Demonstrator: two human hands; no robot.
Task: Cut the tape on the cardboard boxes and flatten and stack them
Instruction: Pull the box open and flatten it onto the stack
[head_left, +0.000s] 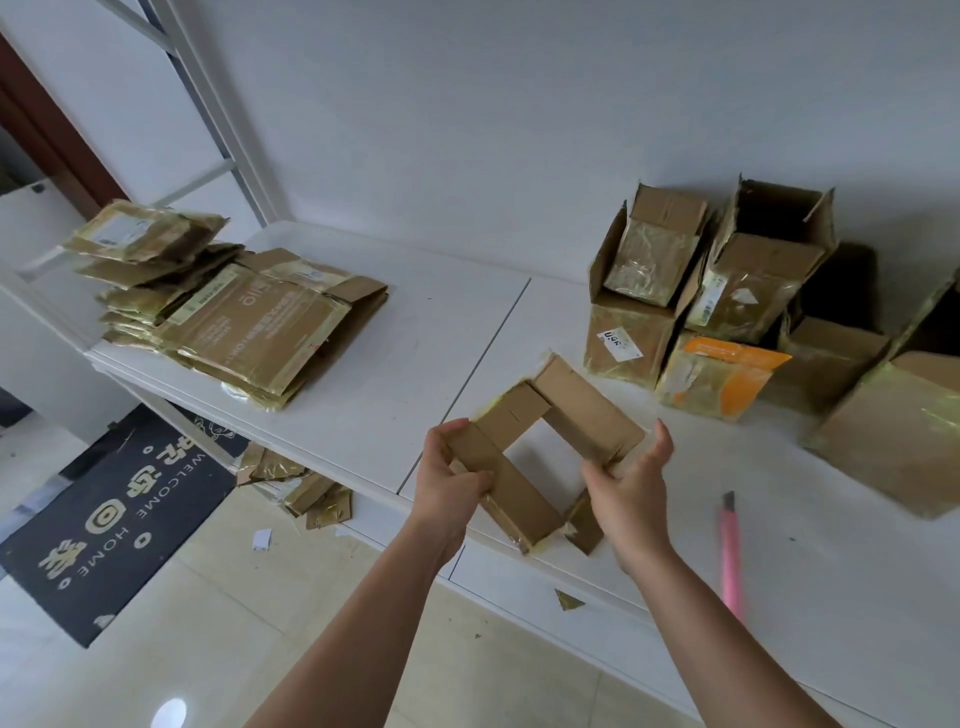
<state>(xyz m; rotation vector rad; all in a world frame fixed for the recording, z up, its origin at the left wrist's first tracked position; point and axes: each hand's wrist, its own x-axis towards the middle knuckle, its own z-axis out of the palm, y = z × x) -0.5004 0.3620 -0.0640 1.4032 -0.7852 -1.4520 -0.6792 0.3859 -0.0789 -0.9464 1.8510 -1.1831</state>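
Observation:
A small cardboard box (566, 410), open at both ends so the table shows through it, is held just above the white table (415, 332). My left hand (454, 480) grips its left wall, thumb on top. My right hand (631, 493) grips its right corner. A pink box cutter (731, 558) lies on the table to the right of my right arm, blade end pointing away. A stack of flattened boxes (234, 317) lies at the far left of the table. Several boxes still standing up (727, 312) are crowded at the back right.
Flattened cardboard pieces (301, 488) and paper scraps lie on the tiled floor below the table's front edge. A dark welcome mat (114, 525) covers the floor at the left. A white wall rises behind the table, and a white metal frame (208, 104) stands at the back left.

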